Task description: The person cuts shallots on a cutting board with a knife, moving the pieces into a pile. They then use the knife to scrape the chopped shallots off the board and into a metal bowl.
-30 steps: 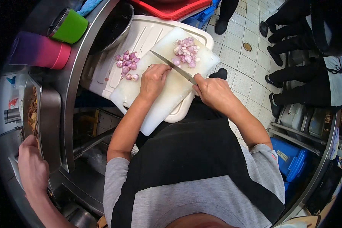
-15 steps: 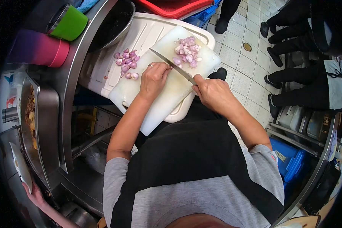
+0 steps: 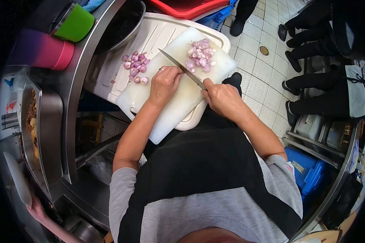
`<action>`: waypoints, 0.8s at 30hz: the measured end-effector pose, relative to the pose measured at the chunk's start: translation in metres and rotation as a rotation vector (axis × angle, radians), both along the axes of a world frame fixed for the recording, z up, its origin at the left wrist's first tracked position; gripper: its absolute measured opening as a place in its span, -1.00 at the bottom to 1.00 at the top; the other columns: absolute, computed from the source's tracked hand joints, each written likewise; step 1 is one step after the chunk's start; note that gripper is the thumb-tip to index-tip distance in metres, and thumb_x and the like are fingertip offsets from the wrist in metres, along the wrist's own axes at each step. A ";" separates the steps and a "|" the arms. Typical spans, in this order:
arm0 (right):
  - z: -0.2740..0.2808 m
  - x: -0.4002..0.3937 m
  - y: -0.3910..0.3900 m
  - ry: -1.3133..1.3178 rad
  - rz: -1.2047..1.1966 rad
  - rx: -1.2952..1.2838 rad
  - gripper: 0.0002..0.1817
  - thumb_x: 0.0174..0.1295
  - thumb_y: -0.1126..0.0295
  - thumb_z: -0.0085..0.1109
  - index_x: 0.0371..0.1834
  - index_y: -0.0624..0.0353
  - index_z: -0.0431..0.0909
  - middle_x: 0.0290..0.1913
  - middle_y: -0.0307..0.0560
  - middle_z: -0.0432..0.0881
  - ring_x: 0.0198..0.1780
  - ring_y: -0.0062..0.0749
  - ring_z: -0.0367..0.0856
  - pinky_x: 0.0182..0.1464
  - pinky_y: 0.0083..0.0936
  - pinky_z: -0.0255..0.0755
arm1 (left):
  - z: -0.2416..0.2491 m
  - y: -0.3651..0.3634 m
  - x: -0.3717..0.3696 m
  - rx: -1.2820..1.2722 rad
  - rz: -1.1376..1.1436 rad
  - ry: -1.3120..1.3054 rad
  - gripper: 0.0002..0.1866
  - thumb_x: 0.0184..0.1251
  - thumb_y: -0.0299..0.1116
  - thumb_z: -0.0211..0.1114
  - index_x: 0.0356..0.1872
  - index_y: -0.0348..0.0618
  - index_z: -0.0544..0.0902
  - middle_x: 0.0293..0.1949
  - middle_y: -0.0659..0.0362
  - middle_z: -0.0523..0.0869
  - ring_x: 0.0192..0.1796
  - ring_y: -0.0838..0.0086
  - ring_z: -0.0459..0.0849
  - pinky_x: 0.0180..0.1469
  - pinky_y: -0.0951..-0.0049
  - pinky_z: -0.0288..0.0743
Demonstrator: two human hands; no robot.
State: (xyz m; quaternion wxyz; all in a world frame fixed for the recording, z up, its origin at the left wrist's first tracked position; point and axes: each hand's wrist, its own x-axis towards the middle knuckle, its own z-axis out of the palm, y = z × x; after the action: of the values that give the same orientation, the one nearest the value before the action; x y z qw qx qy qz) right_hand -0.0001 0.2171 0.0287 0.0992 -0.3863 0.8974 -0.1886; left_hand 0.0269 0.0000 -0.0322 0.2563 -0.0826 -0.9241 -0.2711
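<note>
R hand (image 3: 222,98) grips knife (image 3: 181,69); L hand (image 3: 164,82) curled, pinning a shallot on cutting board (image 3: 170,109); cut pile (image 3: 199,54) beyond blade; whole shallots (image 3: 135,68) left, approx. half remaining.

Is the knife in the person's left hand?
No, the knife is gripped by the right hand, while the left hand presses down on the white cutting board.

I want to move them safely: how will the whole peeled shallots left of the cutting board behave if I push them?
The whole shallots look round and smooth, so they would probably roll or scatter. They lie loose on the ribbed white tray, whose grooves may steer them. They seem small and light, likely slippery.
</note>
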 end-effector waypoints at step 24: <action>-0.014 -0.031 -0.013 -0.197 -0.042 -0.082 -0.72 0.41 0.23 0.08 -0.15 0.27 0.42 -0.39 0.42 0.65 -0.25 0.36 0.66 -0.15 0.14 0.49 | -0.001 0.001 0.003 -0.009 -0.034 0.078 -0.84 0.10 -0.55 0.42 -0.26 -0.16 0.69 -0.26 0.12 0.77 -0.18 0.24 0.74 -0.12 0.29 0.62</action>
State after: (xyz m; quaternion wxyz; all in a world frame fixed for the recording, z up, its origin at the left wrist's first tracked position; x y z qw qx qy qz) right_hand -0.0308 0.2045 0.0150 0.1669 -0.3508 0.8828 -0.2642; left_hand 0.0298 0.0007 -0.0333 0.2873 -0.1098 -0.9130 -0.2679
